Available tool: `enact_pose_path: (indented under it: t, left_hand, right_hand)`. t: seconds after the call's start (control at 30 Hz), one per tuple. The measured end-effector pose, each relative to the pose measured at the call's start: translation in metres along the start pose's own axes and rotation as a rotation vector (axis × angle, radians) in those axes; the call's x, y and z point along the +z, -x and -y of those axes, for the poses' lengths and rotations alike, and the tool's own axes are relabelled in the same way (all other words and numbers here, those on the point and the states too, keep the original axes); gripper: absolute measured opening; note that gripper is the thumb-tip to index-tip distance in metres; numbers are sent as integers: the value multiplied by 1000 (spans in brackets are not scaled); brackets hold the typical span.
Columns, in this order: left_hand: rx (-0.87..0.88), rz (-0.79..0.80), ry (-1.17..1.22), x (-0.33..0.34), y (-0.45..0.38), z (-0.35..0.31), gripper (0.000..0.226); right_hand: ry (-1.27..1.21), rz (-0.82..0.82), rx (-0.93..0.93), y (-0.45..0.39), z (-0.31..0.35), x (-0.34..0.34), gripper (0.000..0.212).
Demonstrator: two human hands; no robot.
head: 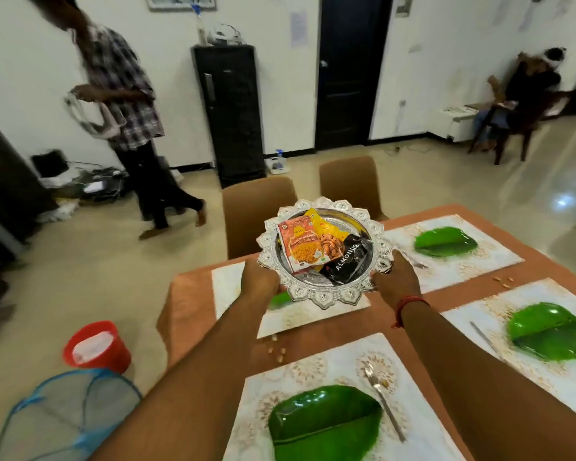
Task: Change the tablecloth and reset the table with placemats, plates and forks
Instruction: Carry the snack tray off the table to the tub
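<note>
Closest to me a green leaf-shaped plate (pixel 325 424) sits on a pale patterned placemat (pixel 316 371), a fork (pixel 383 402) lying along its right side. Just beyond, a few loose nuts (pixel 276 351) are scattered on the orange tablecloth (pixel 187 304). To the right another green plate (pixel 551 331) rests on its own mat with a fork (pixel 484 337) beside it.

Over the middle of the table both arms reach out: the left hand (pixel 258 277) grips the near-left rim of an ornate silver tray (pixel 320 249), fingers curled under it, and the right hand (pixel 396 274) clasps the right rim, so the tray hangs above the far-left placemat (pixel 228 287), hiding most of the plate there. In the tray lie an orange snack packet (pixel 301 244), a yellow one and a black almond bag (pixel 346 261).

Farther right a third plate (pixel 444 242) lies on its mat. Two brown chairs (pixel 256 211) stand behind the table. On the floor to the left are a red bucket (pixel 97 347) and a blue mesh basket (pixel 67 417); beyond, a person in a checked shirt (pixel 123 91) walks past a black cabinet (pixel 230 111)
</note>
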State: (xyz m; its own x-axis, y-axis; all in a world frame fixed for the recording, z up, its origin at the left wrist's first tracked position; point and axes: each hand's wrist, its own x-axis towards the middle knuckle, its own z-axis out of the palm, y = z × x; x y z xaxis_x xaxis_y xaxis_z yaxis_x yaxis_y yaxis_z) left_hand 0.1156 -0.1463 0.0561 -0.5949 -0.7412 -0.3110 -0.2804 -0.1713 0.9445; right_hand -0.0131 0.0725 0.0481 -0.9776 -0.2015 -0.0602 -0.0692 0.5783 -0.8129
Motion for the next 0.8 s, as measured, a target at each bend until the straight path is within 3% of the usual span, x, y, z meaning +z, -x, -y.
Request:
enact_pose_path:
  t: [0.17, 0.27, 0.43, 0.53, 0.7, 0.8]
  left_hand:
    - [40, -210, 46, -151, 10, 21, 11]
    - [58, -327, 79, -250, 1, 61, 35]
    - [35, -518, 171, -410, 99, 89, 41]
    - [-33, -644, 164, -513, 157, 141, 41]
    - [-135, -826, 230, -615, 254, 209, 37]
    - [-203, -926, 230, -648, 310, 248, 37]
  right_hand:
    - [14, 138, -221, 48, 77, 101, 56]
    - [54, 248, -303, 91, 120, 163, 41]
    - [25, 477, -448, 207, 168, 277, 35]
    - [-22, 671, -491, 298, 182, 358, 50]
    - [-15, 903, -559, 402, 168, 480, 75]
    - [-49, 1001, -579, 492, 175, 490, 71]
